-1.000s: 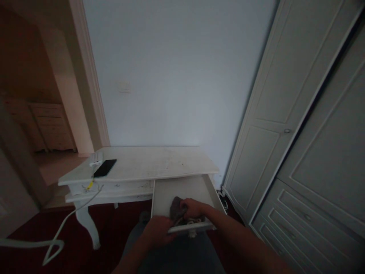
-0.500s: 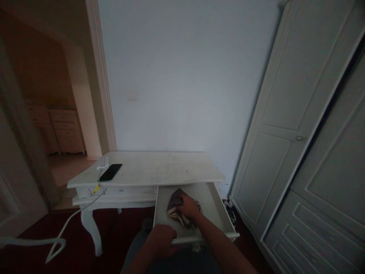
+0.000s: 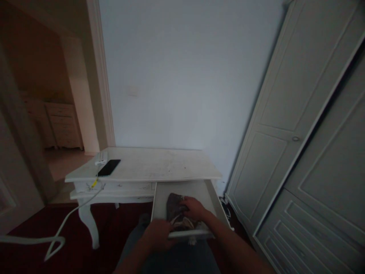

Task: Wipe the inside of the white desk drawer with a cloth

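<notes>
**Right hand on a bunched grey-brown cloth in the pulled-out drawer, left hand at the drawer's front edge**

The crumpled grey-brown fabric bundle with paler folds [image 3: 174,207] lies in the shallow white wooden drawer [image 3: 218,199], lower middle of the frame, towards its front panel. Your right hand [image 3: 195,208] is on the bundle's right side, fingers bent over it; can't tell whether you're pinching fabric or only pressing. Your left hand [image 3: 159,233] is curled at the left end of the drawer's front edge, beside the bundle's near left corner; its fingertips are hidden, so can't tell if it grips the panel or the cloth.

Handling, my guess: bundle is light, soft and limp, not slippery, nothing fragile about it. Loose layers could slide apart or trail, so take hold across the whole stack, thumb below and fingers on top, not by one fold. Exact cloth type too dark to call.

Containers: the drawer sticks out from the white wooden table [image 3: 159,163], bundle inside; what's under the cloth is hidden. The pale panelled wardrobe [image 3: 268,152], right of frame, has closed lower drawers [image 3: 302,228]; contents not visible. On the tabletop, left of centre: a flat black phone [image 3: 109,167].
</notes>
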A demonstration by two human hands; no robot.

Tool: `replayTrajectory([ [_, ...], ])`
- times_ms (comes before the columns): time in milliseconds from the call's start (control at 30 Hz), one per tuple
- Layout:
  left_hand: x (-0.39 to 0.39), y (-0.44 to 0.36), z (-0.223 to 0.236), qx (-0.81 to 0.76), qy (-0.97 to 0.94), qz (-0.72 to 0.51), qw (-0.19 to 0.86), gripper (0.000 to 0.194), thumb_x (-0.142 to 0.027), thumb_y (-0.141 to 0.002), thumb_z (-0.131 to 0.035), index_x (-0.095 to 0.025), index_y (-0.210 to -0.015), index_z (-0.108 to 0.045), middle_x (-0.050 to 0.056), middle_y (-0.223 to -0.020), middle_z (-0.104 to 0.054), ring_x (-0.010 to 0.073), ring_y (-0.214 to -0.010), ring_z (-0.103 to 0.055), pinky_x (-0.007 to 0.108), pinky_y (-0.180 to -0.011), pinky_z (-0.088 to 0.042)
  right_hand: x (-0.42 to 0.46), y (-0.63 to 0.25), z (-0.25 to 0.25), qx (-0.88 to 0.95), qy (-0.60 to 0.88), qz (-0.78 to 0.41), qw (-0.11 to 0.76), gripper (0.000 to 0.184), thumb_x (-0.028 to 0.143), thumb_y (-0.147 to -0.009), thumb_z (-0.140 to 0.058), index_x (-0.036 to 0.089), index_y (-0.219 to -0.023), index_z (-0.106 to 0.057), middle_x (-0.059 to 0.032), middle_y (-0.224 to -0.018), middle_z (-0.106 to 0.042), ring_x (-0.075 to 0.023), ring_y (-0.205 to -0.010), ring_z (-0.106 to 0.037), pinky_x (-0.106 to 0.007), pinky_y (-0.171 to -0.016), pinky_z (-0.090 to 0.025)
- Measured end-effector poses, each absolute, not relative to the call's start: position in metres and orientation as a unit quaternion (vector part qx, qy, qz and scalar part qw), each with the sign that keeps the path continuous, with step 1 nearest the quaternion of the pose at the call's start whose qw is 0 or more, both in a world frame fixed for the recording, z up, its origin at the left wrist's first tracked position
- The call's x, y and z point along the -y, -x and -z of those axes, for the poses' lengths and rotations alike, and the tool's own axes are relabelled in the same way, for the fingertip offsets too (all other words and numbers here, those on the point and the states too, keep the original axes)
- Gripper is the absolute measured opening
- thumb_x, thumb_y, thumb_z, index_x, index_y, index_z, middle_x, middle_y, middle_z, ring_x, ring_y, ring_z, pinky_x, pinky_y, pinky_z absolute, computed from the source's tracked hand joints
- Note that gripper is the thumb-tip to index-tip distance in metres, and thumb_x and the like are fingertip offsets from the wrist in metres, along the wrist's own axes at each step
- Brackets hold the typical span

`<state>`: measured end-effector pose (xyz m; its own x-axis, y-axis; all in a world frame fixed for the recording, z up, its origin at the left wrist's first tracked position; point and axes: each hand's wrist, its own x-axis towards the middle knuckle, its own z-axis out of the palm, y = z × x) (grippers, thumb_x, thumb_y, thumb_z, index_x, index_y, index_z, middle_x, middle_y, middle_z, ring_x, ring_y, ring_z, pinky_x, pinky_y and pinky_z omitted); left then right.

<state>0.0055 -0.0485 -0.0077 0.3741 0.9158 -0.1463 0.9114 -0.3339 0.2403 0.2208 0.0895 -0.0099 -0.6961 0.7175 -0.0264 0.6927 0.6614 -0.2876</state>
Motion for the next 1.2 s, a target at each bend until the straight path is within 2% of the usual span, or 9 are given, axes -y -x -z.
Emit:
replayTrajectory([
  [167, 0.048, -0.006, 0.01, -0.564, -0.818, -0.006, 0.113, 0.044, -0.058, -0.089, -0.058, -0.024, -0.107, -0.078, 0.013, -0.11, -0.08, 0.0368, -0.108, -0.074, 0.049, -0.095, -0.056, -0.079, -0.213, 0.004, 0.883, 0.453, -0.073, 0.097, 0.063, 0.029, -0.089, -0.066, 0.026, -0.151, -0.055, -0.0161, -0.144, -0.057, -0.0333, -0.13, -0.054, -0.044, -0.111, -0.036],
  [300, 0.048, -0.005, 0.013, -0.565, -0.818, -0.008, 0.104, 0.043, -0.06, -0.089, -0.058, -0.025, -0.104, -0.079, 0.013, -0.106, -0.081, 0.0353, -0.103, -0.076, 0.046, -0.092, -0.057, -0.065, -0.189, 0.004, 0.902, 0.417, -0.08, 0.073, 0.052, 0.037, -0.089, -0.066, 0.025, -0.139, -0.064, -0.0138, -0.134, -0.065, -0.031, -0.121, -0.06, -0.038, -0.102, -0.042],
  [433, 0.049, -0.006, 0.012, -0.565, -0.819, -0.006, 0.101, 0.044, -0.059, -0.09, -0.056, -0.025, -0.103, -0.079, 0.013, -0.106, -0.081, 0.035, -0.102, -0.076, 0.045, -0.09, -0.057, -0.074, -0.179, -0.011, 0.898, 0.426, -0.1, 0.042, 0.03, 0.041, -0.095, -0.06, 0.023, -0.113, -0.077, -0.0104, -0.11, -0.076, -0.0275, -0.104, -0.069, -0.033, -0.087, -0.046],
  [600, 0.048, -0.006, 0.01, -0.568, -0.816, -0.005, 0.113, 0.048, -0.064, -0.091, -0.052, -0.026, -0.105, -0.077, 0.013, -0.109, -0.08, 0.035, -0.105, -0.075, 0.044, -0.091, -0.055, -0.088, -0.189, -0.027, 0.875, 0.475, -0.08, 0.046, 0.044, 0.036, -0.107, -0.037, 0.018, -0.115, -0.076, -0.0149, -0.119, -0.076, -0.0266, -0.107, -0.069, -0.032, -0.084, -0.046],
  [767, 0.046, -0.006, 0.008, -0.568, -0.814, 0.009, 0.12, 0.044, -0.063, -0.09, -0.054, -0.027, -0.101, -0.076, 0.012, -0.109, -0.081, 0.0351, -0.104, -0.075, 0.043, -0.09, -0.054, -0.083, -0.193, -0.022, 0.894, 0.43, -0.117, -0.037, 0.024, 0.033, -0.093, -0.063, 0.019, -0.087, -0.081, -0.0079, -0.09, -0.08, -0.0211, -0.081, -0.072, -0.027, -0.073, -0.046],
  [900, 0.048, -0.006, 0.007, -0.57, -0.813, 0.005, 0.12, 0.042, -0.063, -0.091, -0.054, -0.028, -0.103, -0.075, 0.011, -0.111, -0.081, 0.0353, -0.106, -0.074, 0.044, -0.09, -0.054, -0.084, -0.193, -0.022, 0.896, 0.435, -0.088, -0.003, 0.039, 0.042, -0.103, -0.048, 0.019, -0.113, -0.078, -0.0121, -0.116, -0.077, -0.0261, -0.105, -0.07, -0.032, -0.086, -0.049],
  [967, 0.048, -0.006, 0.007, -0.573, -0.811, 0.006, 0.121, 0.041, -0.062, -0.09, -0.057, -0.028, -0.102, -0.075, 0.011, -0.111, -0.081, 0.0351, -0.106, -0.074, 0.044, -0.09, -0.053, -0.085, -0.193, -0.022, 0.899, 0.43, -0.075, 0.006, 0.04, 0.046, -0.102, -0.052, 0.02, -0.122, -0.075, -0.0138, -0.127, -0.073, -0.0289, -0.117, -0.067, -0.036, -0.094, -0.048],
  [1100, 0.048, -0.006, 0.007, -0.573, -0.811, 0.005, 0.117, 0.039, -0.06, -0.089, -0.057, -0.029, -0.104, -0.075, 0.011, -0.111, -0.081, 0.0346, -0.105, -0.074, 0.043, -0.09, -0.053, -0.088, -0.196, -0.02, 0.909, 0.409, -0.08, -0.012, 0.045, 0.061, -0.093, -0.065, 0.023, -0.112, -0.079, -0.0126, -0.117, -0.075, -0.0311, -0.112, -0.069, -0.037, -0.094, -0.05],
  [1200, 0.048, -0.006, 0.007, -0.571, -0.813, 0.002, 0.115, 0.038, -0.06, -0.089, -0.057, -0.031, -0.103, -0.076, 0.011, -0.11, -0.081, 0.0349, -0.102, -0.075, 0.043, -0.087, -0.053, -0.094, -0.201, -0.018, 0.903, 0.423, -0.072, 0.001, 0.053, 0.066, -0.093, -0.062, 0.023, -0.123, -0.075, -0.0141, -0.123, -0.072, -0.0322, -0.113, -0.068, -0.04, -0.095, -0.051],
])
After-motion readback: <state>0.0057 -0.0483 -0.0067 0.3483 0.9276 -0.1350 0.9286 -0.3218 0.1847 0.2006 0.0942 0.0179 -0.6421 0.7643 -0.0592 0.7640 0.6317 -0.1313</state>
